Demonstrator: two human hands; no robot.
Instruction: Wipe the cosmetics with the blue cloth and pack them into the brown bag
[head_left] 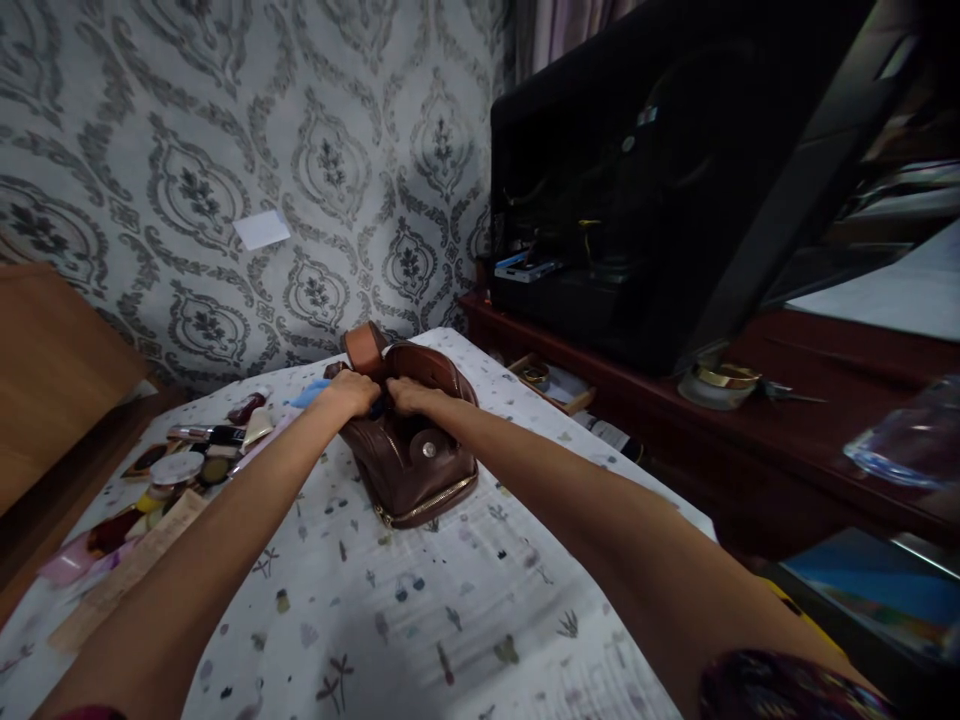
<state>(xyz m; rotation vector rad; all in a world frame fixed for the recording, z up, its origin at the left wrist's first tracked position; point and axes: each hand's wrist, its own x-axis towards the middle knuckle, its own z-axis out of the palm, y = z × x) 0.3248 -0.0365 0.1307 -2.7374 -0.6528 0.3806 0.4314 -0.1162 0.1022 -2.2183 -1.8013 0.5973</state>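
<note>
While our left hand (355, 393) and right hand (410, 396) reach into the bag (397, 468), centre frame, we cannot tell whether their hidden fingertips are clamped; its leather seems soft and floppy, best held by the strap (364, 348).

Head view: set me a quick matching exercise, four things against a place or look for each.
Things
1. Bag
2. Left hand
3. White rectangle
4. Cosmetics

Places and looks
A. On the patterned wall
B. Dark brown, with a gold-toned zip
C. Spread over the left side of the white printed cloth
D. At the bag's opening

Pairs: 1-B, 2-D, 3-A, 4-C
</note>
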